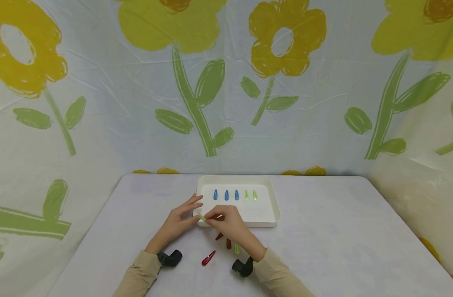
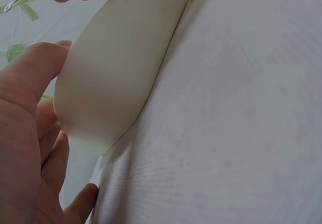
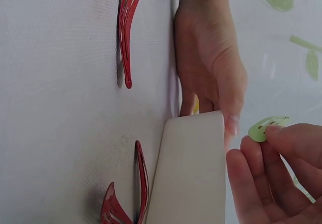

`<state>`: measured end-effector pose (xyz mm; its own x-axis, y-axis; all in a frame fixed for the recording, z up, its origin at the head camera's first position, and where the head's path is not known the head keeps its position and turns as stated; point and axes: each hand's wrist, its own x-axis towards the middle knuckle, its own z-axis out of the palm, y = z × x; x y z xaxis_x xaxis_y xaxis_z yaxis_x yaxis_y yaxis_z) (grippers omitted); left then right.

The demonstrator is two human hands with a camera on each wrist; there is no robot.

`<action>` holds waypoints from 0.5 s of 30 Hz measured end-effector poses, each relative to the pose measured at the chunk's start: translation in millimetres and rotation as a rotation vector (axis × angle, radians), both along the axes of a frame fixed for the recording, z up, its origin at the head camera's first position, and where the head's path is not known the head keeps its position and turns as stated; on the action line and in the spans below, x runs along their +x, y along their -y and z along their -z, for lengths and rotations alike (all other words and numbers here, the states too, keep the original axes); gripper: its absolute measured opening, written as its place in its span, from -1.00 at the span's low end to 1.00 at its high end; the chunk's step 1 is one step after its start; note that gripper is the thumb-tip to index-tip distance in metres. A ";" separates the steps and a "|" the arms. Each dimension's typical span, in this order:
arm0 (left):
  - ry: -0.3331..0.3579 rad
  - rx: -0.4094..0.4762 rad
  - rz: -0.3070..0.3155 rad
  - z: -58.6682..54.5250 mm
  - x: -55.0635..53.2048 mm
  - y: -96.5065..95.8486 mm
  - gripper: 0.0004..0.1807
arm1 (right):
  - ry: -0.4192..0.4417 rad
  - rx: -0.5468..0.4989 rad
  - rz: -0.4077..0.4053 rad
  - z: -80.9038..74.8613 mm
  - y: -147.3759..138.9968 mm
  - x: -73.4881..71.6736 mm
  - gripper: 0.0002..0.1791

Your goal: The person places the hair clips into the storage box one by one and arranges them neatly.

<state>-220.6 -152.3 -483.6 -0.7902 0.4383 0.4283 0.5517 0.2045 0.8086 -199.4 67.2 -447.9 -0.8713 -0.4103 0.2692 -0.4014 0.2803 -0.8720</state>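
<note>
A light green snap hair clip is pinched between the thumb and fingers of my right hand, above the near left corner of a white tray. At that corner my left hand has its fingers spread loosely, with the thumb at the rim. In the left wrist view, the fingers of that hand lie along the tray's wall; whether they press on it I cannot tell. Inside the tray, three blue hair clips and two green hair clips stand in a row.
In front of the tray lie a red hair clip, two more red clips partly near the right wrist, and a green clip. A pale cloth covers the table. Behind it hangs a flower-printed curtain.
</note>
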 end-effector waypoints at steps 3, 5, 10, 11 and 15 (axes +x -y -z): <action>-0.005 -0.003 -0.008 -1.0 0.2 -0.7 -0.57 | 0.016 -0.009 0.027 0.5 -0.6 -0.9 -0.90; -0.006 -0.007 -0.014 -1.3 0.2 -1.1 -0.57 | 0.028 -0.017 0.044 0.8 -1.0 -1.5 -0.91; 0.009 -0.013 -0.021 -1.0 -0.4 -1.4 -0.57 | 0.077 -0.061 0.067 2.4 -2.9 -4.6 -0.90; 0.012 -0.014 -0.020 -0.9 -0.5 -1.2 -0.57 | 0.093 -0.072 0.067 2.8 -3.4 -5.3 -0.90; 0.031 -0.017 -0.023 -0.9 -0.9 -0.7 -0.56 | 0.175 -0.122 0.060 4.3 -5.7 -9.0 -0.87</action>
